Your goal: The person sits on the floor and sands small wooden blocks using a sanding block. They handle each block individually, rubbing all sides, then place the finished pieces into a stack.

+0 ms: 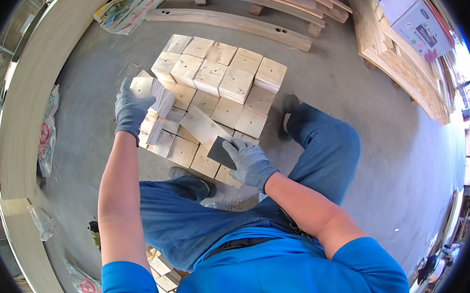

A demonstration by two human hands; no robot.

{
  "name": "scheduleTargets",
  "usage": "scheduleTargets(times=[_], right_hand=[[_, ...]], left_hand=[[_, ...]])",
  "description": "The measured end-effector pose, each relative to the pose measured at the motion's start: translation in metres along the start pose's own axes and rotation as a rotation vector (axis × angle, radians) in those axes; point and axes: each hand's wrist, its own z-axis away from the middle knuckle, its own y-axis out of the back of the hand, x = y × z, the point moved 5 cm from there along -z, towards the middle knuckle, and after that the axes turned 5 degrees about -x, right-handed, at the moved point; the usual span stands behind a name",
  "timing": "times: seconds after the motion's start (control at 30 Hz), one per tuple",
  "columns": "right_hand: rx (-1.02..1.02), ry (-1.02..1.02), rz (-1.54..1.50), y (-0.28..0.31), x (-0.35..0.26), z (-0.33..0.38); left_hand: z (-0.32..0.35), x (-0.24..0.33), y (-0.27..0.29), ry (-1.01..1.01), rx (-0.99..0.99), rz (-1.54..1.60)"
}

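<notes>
1. Grey fabric is covering the right hand (251, 163), which is gripping a dark flat block (221, 153), fingers bent over its edge.
2. The left hand (130, 111), also gloved, is spreading thumb and fingers around a corner of a wooden stack (162, 101); whether it is gripping cannot be told.
3. Beside the dark block, a pale board (203, 124) is lying diagonally across lower wooden blocks (226, 112).
4. Beyond, taller wooden blocks (212, 73) are standing in rows.
5. Farther out, a long plank (226, 25) is resting near the floor (323, 80).
</notes>
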Motion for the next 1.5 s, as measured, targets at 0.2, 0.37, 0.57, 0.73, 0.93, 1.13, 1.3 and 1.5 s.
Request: scheduleTargets(times=[0.2, 0.37, 0.57, 0.73, 0.93, 1.13, 1.3, 1.5], right_hand=[[-0.010, 0.022, -0.031, -0.003, 0.002, -0.005], [0.057, 0.029, -0.114, -0.002, 0.010, -0.008], [0.141, -0.129, -0.285, 0.030, 0.022, 0.015], [0.280, -0.220, -0.411, 0.032, 0.060, 0.023], [0.343, -0.191, -0.570, 0.027, 0.069, 0.023], [0.378, -0.115, -0.628, 0.024, 0.059, 0.017], [0.344, -0.165, -0.611, 0.021, 0.065, 0.012], [0.395, -0.164, -0.654, 0.027, 0.074, 0.013]], left_hand=[[0.008, -0.015, 0.009, 0.079, -0.013, 0.465], [0.089, 0.022, -0.006, 0.228, -0.125, 1.265], [0.194, 0.015, -0.098, 0.530, -0.329, 1.452], [0.238, 0.021, -0.136, 0.612, -0.401, 1.361], [0.241, 0.035, -0.143, 0.584, -0.413, 1.467], [0.251, 0.041, -0.144, 0.591, -0.444, 1.275], [0.254, 0.035, -0.148, 0.528, -0.573, 1.239], [0.243, 0.031, -0.132, 0.041, -0.367, 0.602]])
